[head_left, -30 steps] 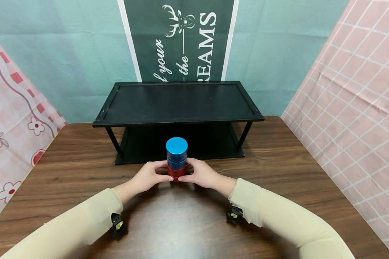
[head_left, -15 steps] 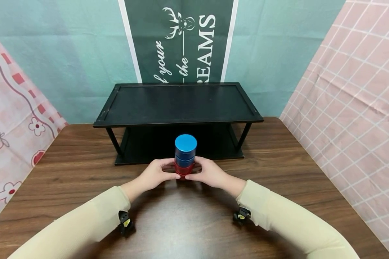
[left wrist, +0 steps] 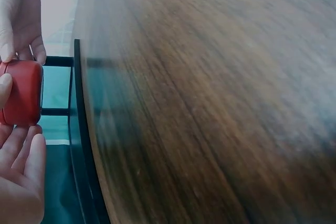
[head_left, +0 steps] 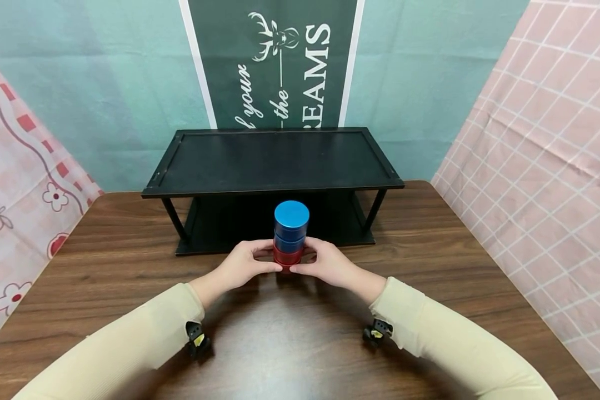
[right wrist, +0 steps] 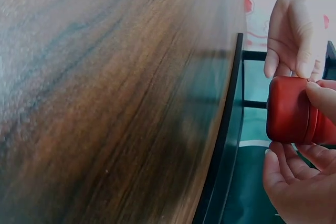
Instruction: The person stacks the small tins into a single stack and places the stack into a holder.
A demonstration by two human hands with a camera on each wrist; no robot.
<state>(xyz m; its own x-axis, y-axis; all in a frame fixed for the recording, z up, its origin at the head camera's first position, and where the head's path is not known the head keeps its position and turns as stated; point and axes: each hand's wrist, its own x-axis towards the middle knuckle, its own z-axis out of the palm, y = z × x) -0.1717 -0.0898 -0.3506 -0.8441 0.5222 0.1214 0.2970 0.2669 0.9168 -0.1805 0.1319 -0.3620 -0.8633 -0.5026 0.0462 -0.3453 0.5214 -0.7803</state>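
A blue round tin (head_left: 291, 216) with a shiny flat lid stands upright on a red round tin (head_left: 288, 258). From the left side my left hand (head_left: 242, 265) grips the red tin, thumb in front and fingers reaching behind. My right hand (head_left: 332, 266) holds the same tin from the opposite side in a mirrored grip. Both wrist views show the smooth underside of the red tin (left wrist: 25, 94) raised off the tabletop, with a lid seam near the thumbs. The blue tin lies outside both wrist views.
Just behind the tins is a black two-level rack (head_left: 275, 161) on thin posts, its lower board (head_left: 220, 239) partly hidden by the stack. Both stand over a brown wood-grain table (head_left: 120, 250). Cloths hang at the back and sides; a small black device (head_left: 197, 336) sits on each wrist.
Both hands have carried the stacked tins a little to the right and slightly up in the head view, keeping the same grip. The rack has stayed in place.
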